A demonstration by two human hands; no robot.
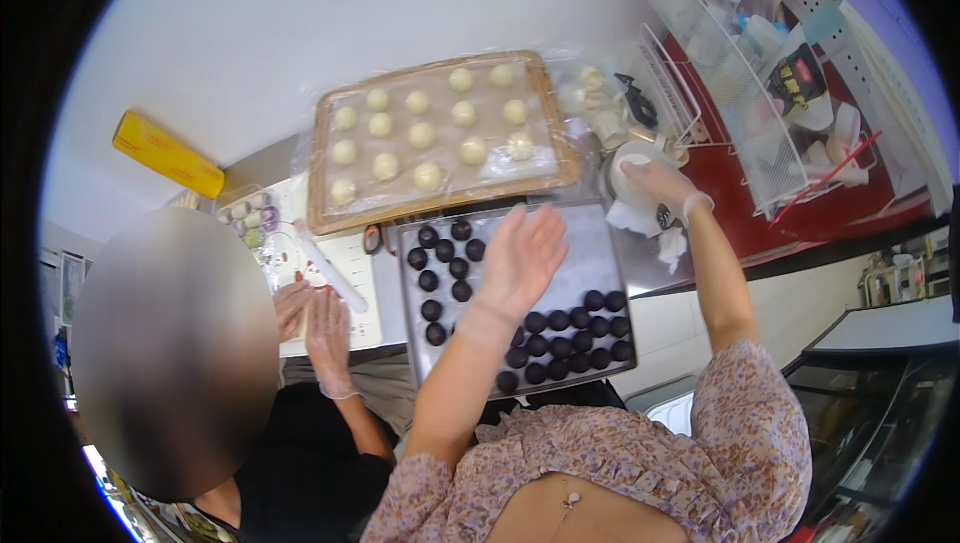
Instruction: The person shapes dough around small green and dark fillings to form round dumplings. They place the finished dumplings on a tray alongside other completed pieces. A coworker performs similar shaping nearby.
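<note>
My left hand [523,261], in a clear glove, is held palm up with fingers apart over a metal tray [574,243]; nothing shows in it. Dark round balls [560,348] stand in rows on the tray's left and lower right. My right hand [654,181], gloved too, reaches to the rim of a round container [621,168] at the tray's upper right; its fingertips are over white contents, and whether they pinch anything cannot be told. Beyond the metal tray, pale dough balls [421,135] sit on a lined tray with a tan rim [319,168], under clear film.
To the left, a co-worker's gloved hands [328,325] work on a white board [367,265] beside a white rolling pin [334,273]. Scissors [373,238] lie between board and tray. A yellow box [169,154] is far left. White wire racks [727,77] stand right; crumpled tissue [671,246] lies near the container.
</note>
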